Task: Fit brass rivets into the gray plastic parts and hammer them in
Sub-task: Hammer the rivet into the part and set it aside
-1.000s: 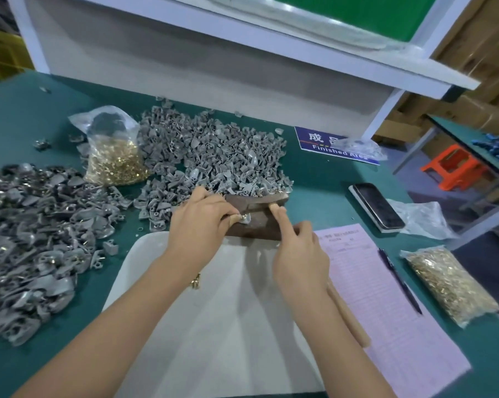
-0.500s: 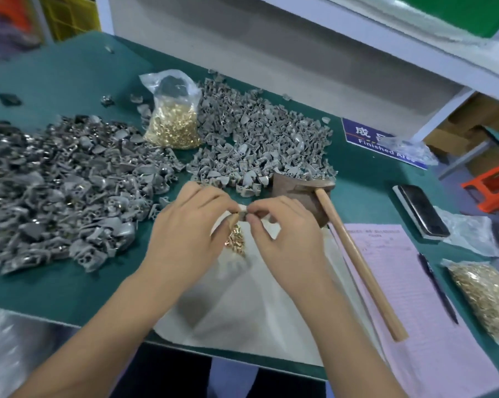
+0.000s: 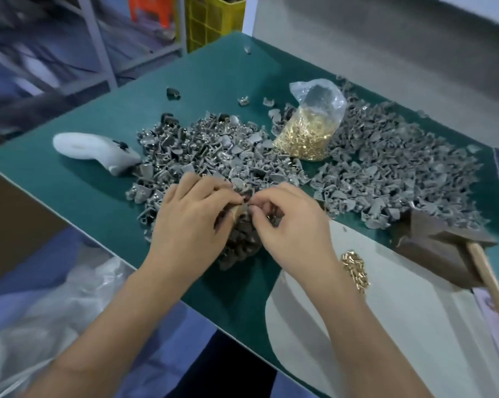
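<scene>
My left hand [image 3: 190, 222] and my right hand [image 3: 291, 225] meet fingertip to fingertip over the near edge of the left pile of gray plastic parts [image 3: 213, 150]. Between them they pinch a small gray part [image 3: 242, 209]; what else lies in the fingers is hidden. A second pile of gray parts [image 3: 400, 173] spreads to the right. A clear bag of brass rivets [image 3: 308, 133] stands between the piles. A small heap of loose brass rivets [image 3: 354, 268] lies on the white pad [image 3: 386, 326]. The hammer [image 3: 443, 248] rests on the pad at right, untouched.
A white handheld tool [image 3: 96, 150] lies at the left of the green table [image 3: 99, 196]. The table's near-left edge runs diagonally just under my left wrist. Clear plastic sheeting [image 3: 41, 311] hangs below it. A yellow crate [image 3: 211, 21] stands beyond the table.
Both hands moved left, off the white pad to the left pile of gray parts. The view swung left with them. The hammer, first held, now lies on the pad.
</scene>
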The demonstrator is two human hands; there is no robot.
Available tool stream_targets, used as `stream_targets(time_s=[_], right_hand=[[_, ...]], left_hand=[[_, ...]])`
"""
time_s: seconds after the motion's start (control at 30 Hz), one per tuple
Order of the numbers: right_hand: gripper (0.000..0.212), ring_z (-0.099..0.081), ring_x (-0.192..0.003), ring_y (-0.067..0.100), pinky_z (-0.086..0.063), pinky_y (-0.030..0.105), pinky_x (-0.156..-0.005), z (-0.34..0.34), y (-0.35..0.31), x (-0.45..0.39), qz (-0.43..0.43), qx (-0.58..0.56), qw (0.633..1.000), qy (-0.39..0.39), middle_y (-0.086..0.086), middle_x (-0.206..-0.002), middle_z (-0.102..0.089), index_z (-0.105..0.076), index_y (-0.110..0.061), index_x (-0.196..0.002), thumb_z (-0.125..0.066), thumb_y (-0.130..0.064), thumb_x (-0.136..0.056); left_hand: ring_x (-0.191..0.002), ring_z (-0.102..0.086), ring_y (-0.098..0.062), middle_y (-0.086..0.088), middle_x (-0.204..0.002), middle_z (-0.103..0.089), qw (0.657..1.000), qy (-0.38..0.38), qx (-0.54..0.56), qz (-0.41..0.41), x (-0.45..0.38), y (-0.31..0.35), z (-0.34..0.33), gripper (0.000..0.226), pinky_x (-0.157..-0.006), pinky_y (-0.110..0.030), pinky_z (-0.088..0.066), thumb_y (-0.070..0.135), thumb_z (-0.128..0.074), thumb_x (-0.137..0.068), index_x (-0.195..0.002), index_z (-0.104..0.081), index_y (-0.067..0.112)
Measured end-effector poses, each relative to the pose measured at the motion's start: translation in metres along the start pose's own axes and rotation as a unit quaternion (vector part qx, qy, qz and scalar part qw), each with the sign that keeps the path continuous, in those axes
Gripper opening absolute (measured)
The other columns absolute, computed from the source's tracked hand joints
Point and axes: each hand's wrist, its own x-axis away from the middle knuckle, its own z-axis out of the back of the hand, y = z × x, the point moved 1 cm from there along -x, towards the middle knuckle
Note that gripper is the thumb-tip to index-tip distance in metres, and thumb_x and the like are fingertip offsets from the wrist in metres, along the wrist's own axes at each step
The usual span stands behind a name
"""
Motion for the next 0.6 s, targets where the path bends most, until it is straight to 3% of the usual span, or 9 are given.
stream_targets(time_s=[0.23,0.47,0.6], right_hand=[[0.009,-0.056,-0.081,0.009,-0.051,0.037,-0.073,-0.011,-0.004,-0.017,-0.002,-0.023,0.999,-0.029,-0.013,-0.084,-0.059,-0.073,-0.029,-0.094,-0.070,-0.021,-0.091],[0.010,-0.059,-0.086,0.005,-0.051,0.031,-0.078,0.013,0.021,0.003,-0.031,-0.017,0.999,-0.006,-0.014,-0.094,-0.064,-0.075,-0.025,-0.100,-0.068,-0.020,-0.094],[0.009,-0.058,-0.080,0.004,-0.048,0.021,-0.074,0.051,0.055,0.036,-0.083,0.027,0.996,0.032,-0.018,-0.093,-0.066,-0.074,-0.026,-0.098,-0.068,-0.019,-0.094]], left_hand=[[-0.098,-0.055,-0.025,0.006,-0.103,-0.070,0.998,0.005,0.031,0.045,-0.003,-0.013,0.005,0.016,-0.083,-0.046,-0.049,0.028,-0.071,-0.092,-0.105,-0.077,0.021],[-0.100,-0.055,-0.025,0.005,-0.105,-0.070,0.999,0.022,0.028,0.022,-0.012,0.013,0.000,0.015,-0.089,-0.042,-0.047,0.026,-0.067,-0.097,-0.109,-0.074,0.020],[-0.096,-0.057,-0.013,0.010,-0.103,-0.067,0.991,-0.021,0.132,-0.003,-0.017,0.047,-0.014,0.014,-0.085,-0.033,-0.048,0.023,-0.067,-0.097,-0.109,-0.073,0.022]])
